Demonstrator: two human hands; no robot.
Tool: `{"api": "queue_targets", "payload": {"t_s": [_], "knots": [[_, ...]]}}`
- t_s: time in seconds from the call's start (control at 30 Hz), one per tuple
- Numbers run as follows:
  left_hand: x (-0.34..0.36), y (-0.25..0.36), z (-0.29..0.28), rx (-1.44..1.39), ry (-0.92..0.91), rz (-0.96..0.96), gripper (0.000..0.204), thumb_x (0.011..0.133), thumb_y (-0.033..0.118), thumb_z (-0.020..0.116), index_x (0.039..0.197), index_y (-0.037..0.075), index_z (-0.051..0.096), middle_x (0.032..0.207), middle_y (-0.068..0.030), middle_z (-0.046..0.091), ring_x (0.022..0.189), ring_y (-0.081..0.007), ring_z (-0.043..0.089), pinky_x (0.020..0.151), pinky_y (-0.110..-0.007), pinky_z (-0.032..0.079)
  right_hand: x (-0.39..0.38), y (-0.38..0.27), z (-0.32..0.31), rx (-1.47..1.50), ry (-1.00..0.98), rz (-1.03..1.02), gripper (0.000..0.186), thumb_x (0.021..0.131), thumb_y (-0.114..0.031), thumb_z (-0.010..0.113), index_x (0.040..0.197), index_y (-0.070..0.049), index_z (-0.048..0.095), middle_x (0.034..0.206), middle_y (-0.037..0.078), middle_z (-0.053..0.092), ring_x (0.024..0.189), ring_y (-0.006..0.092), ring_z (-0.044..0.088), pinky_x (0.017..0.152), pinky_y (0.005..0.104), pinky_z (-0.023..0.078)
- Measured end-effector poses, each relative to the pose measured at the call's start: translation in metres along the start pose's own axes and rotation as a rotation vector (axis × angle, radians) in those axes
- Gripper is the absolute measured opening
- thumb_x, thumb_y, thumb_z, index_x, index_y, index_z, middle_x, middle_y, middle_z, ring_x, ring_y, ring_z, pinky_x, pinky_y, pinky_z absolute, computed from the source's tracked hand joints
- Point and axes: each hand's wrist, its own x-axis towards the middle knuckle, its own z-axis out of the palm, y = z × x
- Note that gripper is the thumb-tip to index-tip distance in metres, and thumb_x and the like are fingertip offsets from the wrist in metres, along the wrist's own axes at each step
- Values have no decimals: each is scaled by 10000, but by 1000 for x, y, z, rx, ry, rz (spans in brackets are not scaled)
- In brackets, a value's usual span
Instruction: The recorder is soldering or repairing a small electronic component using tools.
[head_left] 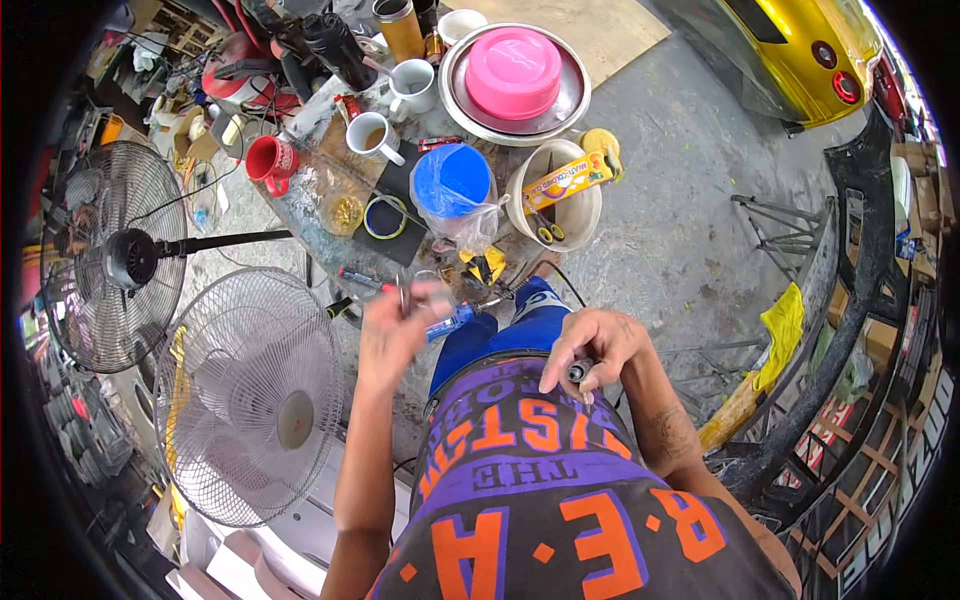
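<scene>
Gripping a dark tube point(578, 371) in your right hand point(607, 343), you hold your blurred left hand point(391, 330) near the table point(311, 205), its grip impossible to tell.

L hand point(402, 325) blurred nr messy tbl point(305, 215); R hand point(608, 345) holds dark cyl. tool point(578, 370).
</scene>
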Motion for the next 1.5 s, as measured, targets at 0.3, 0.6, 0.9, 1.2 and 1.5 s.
{"api": "queue_targets", "payload": {"t_s": [0.3, 0.6, 0.9, 1.2, 1.5], "knots": [[-86, 31, 19, -626, -534, -25, 195, 849, 85, 705, 994, -40, 669, 835, -105, 704, 778, -117, 659, 680, -217, 509, 17, 8, 11, 115, -174, 224, 270, 812, 86, 641, 1074, 76, 574, 912, 142, 671, 722, 163, 668, 666, 265, 529], [-91, 26, 15, -594, -581, -93, 185, 825, 26, 708, 973, -58, 634, 825, -182, 690, 560, -79, 574, 436, -186, 344, 21, 24, 20, 71, -145, 224, 262, 791, 85, 664, 1050, 93, 625, 983, 171, 685, 708, 208, 695, 607, 279, 548], [-94, 28, 16, -504, -576, -122, 167, 846, 51, 701, 977, -32, 640, 841, -159, 698, 505, -50, 497, 421, -183, 298, 15, 27, 29, 60, -88, 273, 315, 811, 90, 624, 1126, 85, 609, 1005, 145, 679, 731, 156, 662, 677, 271, 544], [-97, 18, 12, -397, -540, -152, 167, 857, 55, 689, 996, -25, 643, 818, -131, 694, 466, -28, 438, 395, -186, 253, 10, 29, 34, -16, -12, 383, 316, 836, 60, 639, 1147, 102, 607, 1032, 150, 686, 698, 156, 663, 631, 250, 538], [-80, 18, -3, -429, -354, -57, 147, 862, 92, 669, 956, -19, 648, 799, -93, 676, 534, -37, 497, 449, -196, 329, 4, 33, 31, 13, 72, 321, 255, 849, -32, 647, 1098, 25, 655, 782, 43, 672, 633, 54, 631, 456, 181, 386]]}}
